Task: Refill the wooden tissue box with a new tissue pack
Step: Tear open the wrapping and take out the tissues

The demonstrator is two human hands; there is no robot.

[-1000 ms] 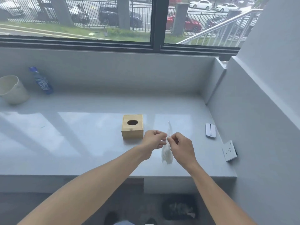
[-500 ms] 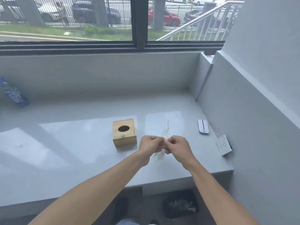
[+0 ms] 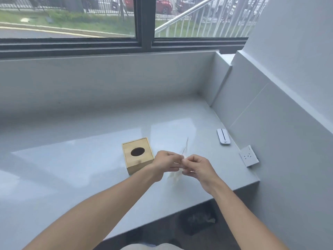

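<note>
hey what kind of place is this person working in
Probably an indoor window nook at street level, in a home or an office. A glossy grey ledge runs below a dark-framed window facing grass, railings and parked cars. A wall socket sits beside the ledge, and a wooden tissue box stands on it.

Both forearms are bare up to the lower edge of the picture, and no sleeve shows on them. The left hand (image 3: 166, 164) and the right hand (image 3: 197, 166) wear no glove, ring or watch. At the bottom edge a small piece of pale, light grey clothing (image 3: 149, 247) is visible, too little to tell which garment.
</note>
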